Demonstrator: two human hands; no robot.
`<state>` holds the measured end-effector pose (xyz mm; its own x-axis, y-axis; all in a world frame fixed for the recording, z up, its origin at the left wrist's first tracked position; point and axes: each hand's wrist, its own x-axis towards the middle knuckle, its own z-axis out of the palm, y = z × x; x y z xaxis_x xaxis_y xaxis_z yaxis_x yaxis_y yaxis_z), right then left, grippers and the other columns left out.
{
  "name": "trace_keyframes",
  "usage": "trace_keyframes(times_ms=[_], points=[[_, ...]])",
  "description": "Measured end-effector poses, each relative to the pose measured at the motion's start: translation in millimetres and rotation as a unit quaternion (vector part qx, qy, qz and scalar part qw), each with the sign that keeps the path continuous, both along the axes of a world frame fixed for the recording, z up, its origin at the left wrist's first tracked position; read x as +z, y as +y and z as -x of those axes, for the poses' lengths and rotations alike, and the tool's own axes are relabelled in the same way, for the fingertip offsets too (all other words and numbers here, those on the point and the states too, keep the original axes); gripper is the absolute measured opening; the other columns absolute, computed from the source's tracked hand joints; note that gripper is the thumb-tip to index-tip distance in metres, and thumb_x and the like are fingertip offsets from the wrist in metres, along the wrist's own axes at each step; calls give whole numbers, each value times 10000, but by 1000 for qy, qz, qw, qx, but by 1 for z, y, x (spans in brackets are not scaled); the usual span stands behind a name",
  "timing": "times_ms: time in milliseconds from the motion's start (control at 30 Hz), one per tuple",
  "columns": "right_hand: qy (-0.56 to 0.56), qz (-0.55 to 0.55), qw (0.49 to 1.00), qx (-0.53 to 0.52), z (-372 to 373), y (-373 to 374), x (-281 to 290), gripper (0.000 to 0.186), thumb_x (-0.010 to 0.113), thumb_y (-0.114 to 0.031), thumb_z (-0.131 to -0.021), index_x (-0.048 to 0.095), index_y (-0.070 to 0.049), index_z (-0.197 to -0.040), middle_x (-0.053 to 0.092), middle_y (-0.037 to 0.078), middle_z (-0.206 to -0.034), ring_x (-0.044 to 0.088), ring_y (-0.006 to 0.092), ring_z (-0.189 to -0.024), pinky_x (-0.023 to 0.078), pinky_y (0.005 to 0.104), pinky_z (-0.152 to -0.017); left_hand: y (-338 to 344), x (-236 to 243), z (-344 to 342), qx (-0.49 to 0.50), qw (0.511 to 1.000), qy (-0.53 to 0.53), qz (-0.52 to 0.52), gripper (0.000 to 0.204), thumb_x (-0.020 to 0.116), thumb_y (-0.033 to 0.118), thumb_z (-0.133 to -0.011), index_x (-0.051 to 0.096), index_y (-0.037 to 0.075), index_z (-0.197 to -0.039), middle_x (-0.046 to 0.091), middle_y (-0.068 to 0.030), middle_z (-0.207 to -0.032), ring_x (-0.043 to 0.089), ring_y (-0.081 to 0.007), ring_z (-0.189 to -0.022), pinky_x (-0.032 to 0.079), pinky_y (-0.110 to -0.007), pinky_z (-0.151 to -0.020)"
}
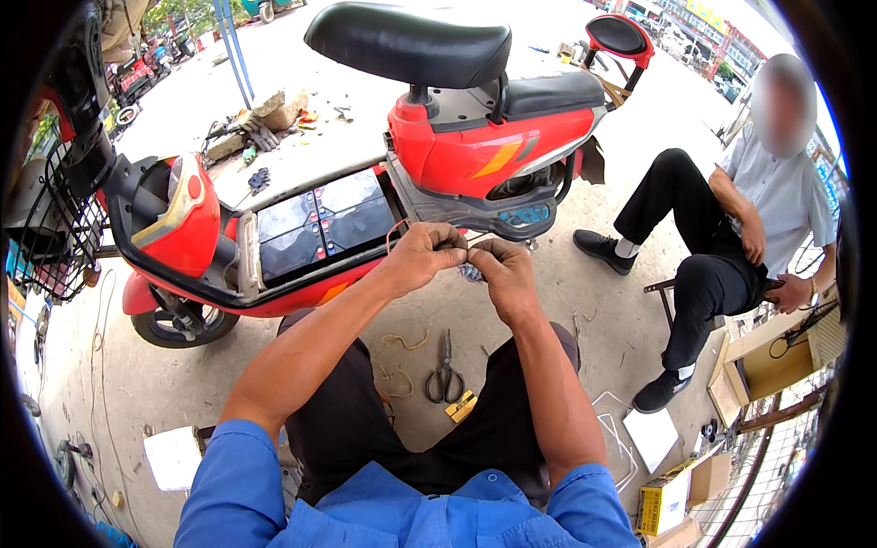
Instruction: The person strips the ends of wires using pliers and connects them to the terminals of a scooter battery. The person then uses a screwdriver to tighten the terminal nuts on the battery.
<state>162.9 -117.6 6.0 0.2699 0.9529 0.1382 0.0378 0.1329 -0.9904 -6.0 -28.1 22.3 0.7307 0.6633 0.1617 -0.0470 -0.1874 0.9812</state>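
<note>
Pinching a small item (mostly hidden, kind unclear) between fingertips of left hand and right hand; just beside left hand, red wire, near batteries; lower right, printed yellow carton.

The red-and-black scooter stood before the bare left hand and bare right hand, black rectangular batteries in its footwell. Below, black-handled metal scissors lay on grey concrete ground, left of a small yellow box.
</note>
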Motion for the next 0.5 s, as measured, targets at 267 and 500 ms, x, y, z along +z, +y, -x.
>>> trace_keyframes(times_ms=[267, 500], points=[[126, -23, 992, -5, 8, 9, -6, 167, 651, -102, -918, 733, 42, -895, 676, 25, -790, 581, 77, -702, 457, 256, -630, 1, -12, -9, 34, 998, -44, 30, 97, 675, 75, -918, 680, -16, -952, 646, -17, -832, 575, -104, -775, 471, -287, -727], [207, -22, 978, 9, 14, 14, -8, 155, 636, -91, -925, 724, 36, -937, 700, 53, -834, 632, 98, -710, 516, 263, -648, -1, -9, -8, 59, 996, -57, 47, 68, 659, 56, -928, 677, -3, -956, 648, -5, -840, 579, -97, -774, 472, -275, -724]])
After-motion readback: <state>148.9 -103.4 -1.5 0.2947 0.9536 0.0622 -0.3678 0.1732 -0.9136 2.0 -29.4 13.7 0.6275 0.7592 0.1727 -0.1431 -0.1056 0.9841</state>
